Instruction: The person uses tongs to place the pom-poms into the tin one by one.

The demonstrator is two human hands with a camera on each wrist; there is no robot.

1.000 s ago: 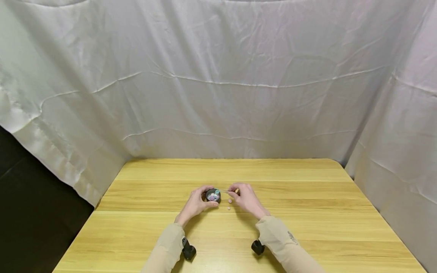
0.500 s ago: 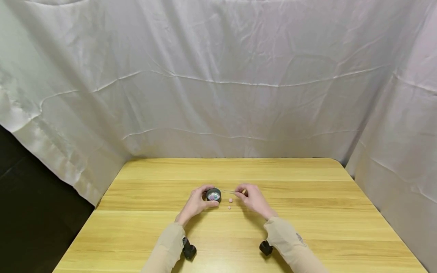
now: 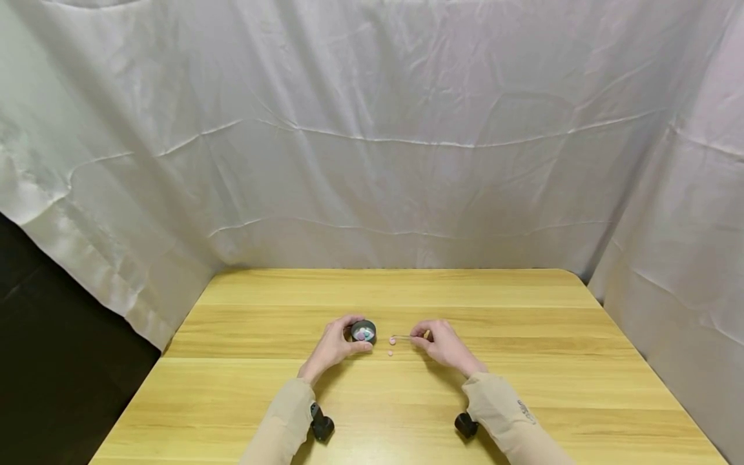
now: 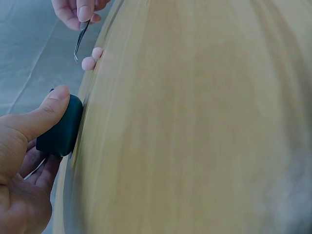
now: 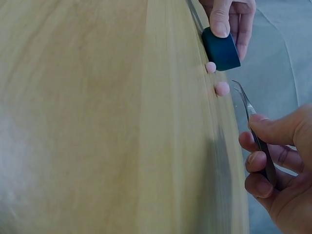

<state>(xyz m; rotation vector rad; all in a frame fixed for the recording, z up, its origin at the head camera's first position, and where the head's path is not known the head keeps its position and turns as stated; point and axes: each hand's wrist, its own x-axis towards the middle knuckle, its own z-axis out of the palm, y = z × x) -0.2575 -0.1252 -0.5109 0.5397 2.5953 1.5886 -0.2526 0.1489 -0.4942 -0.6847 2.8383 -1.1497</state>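
Note:
My left hand (image 3: 332, 349) grips a small round dark bowl (image 3: 373, 335), thumb on the near side and fingers around the far side. Several small balls (image 3: 363, 334) in purple, teal and white lie inside it. My right hand (image 3: 444, 345) pinches a pair of tweezers (image 5: 249, 104) with bent, slightly parted tips. Two pink balls rest on the table beside the bowl: a larger one (image 5: 222, 88) and a smaller one (image 5: 210, 67). In the head view the tweezer tips are right at the larger ball; nothing shows between them in the right wrist view.
The wooden table (image 3: 244, 400) runs to a pale grey curtain (image 3: 372, 194) behind and at the sides. Black wrist cameras (image 3: 322, 427) hang from both sleeves, close over the tabletop.
A teal ball left the tweezers and dropped into the bowl. My right hand then moved right and nearer, bringing the tweezers to the larger pink ball. My left hand stayed still.

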